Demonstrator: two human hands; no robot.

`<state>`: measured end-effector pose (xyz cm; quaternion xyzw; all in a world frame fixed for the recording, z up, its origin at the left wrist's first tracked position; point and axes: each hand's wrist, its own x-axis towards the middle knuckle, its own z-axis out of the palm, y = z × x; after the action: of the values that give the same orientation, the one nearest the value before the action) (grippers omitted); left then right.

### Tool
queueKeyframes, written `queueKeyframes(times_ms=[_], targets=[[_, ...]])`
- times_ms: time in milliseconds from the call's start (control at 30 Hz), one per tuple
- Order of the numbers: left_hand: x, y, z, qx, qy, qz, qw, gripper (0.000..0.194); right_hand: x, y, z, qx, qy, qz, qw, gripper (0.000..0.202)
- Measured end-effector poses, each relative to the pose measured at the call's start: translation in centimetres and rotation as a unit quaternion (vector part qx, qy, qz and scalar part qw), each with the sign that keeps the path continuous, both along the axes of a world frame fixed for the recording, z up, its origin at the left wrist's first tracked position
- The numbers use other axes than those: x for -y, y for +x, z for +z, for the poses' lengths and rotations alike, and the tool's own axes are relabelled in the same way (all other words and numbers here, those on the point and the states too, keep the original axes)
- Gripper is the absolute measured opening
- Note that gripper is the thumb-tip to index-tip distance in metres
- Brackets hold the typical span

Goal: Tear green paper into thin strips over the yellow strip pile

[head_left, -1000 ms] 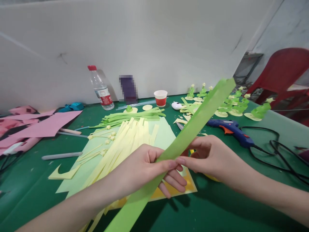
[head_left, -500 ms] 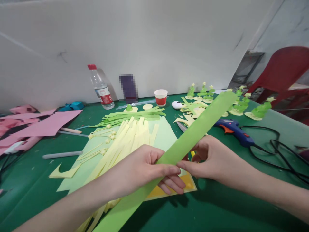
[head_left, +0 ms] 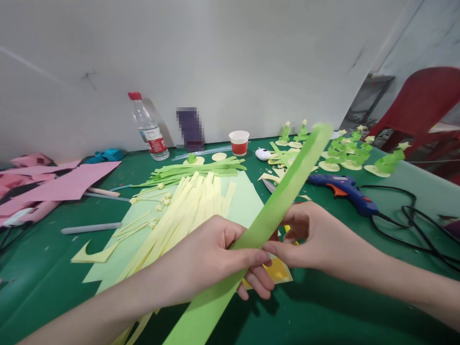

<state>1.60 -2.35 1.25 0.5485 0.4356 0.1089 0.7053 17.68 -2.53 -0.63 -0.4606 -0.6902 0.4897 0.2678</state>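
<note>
A long light-green paper strip (head_left: 268, 215) runs diagonally across the view, its far end curling over. My left hand (head_left: 230, 249) is closed on it, thumb on top and fingers beneath. At the strip's right edge my right hand (head_left: 305, 235) pinches with thumb and fingers; part of those fingers is hidden behind the paper. Below the hands lie a bundle of pale yellow paper strips (head_left: 187, 206) and light-green sheets (head_left: 244, 191). The open end of a pair of scissors (head_left: 269, 185) shows just past the strip, the rest being covered.
To the right lies a blue glue gun (head_left: 341, 187) with a looping black cord (head_left: 395, 239). Several small green paper plants (head_left: 388, 162) stand at the back right. A water bottle (head_left: 151, 129) and paper cup (head_left: 239, 143) stand by the wall. Pink paper (head_left: 72, 179) lies left.
The strip has turned steeper, and its far end has swung left and now curls. Both hands stay in nearly the same place on it.
</note>
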Motion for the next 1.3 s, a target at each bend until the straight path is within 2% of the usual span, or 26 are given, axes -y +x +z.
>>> queueKeyframes(times_ms=[233, 400, 600, 767, 867, 1000, 1133, 1300], targets=[[0.3, 0.0, 0.1, -0.019, -0.016, 0.000, 1.000, 0.028, 0.2, 0.1, -0.1, -0.055, 0.007, 0.027, 0.998, 0.022], [0.2, -0.2, 0.5, 0.001, -0.012, 0.010, 1.000, 0.029, -0.3, 0.8, 0.7, -0.086, -0.029, -0.024, 0.996, 0.021], [-0.2, -1.1, 0.7, 0.011, -0.003, -0.009, 1.000, 0.027, -1.1, 1.5, 1.6, -0.114, -0.012, -0.058, 0.992, 0.012], [-0.2, -1.6, 0.7, -0.066, 0.091, -0.078, 0.991, 0.020, -0.5, 1.1, 1.4, -0.103, -0.048, -0.026, 0.993, 0.015], [0.1, -1.1, 0.4, -0.041, 0.125, -0.027, 0.991, 0.021, 0.1, 0.7, 1.1, -0.107, -0.075, -0.004, 0.991, 0.018], [0.7, -0.2, 0.0, 0.009, 0.062, 0.040, 0.997, 0.025, 0.4, 0.6, 1.0, -0.128, -0.088, -0.017, 0.988, 0.016], [0.9, -0.1, 0.0, 0.027, 0.052, 0.056, 0.997, 0.025, -0.1, 1.2, 1.6, -0.150, -0.077, -0.057, 0.984, 0.006], [0.8, -0.4, 0.4, 0.010, 0.048, 0.052, 0.997, 0.029, -1.5, 2.9, 2.0, -0.124, -0.001, -0.107, 0.986, 0.011]])
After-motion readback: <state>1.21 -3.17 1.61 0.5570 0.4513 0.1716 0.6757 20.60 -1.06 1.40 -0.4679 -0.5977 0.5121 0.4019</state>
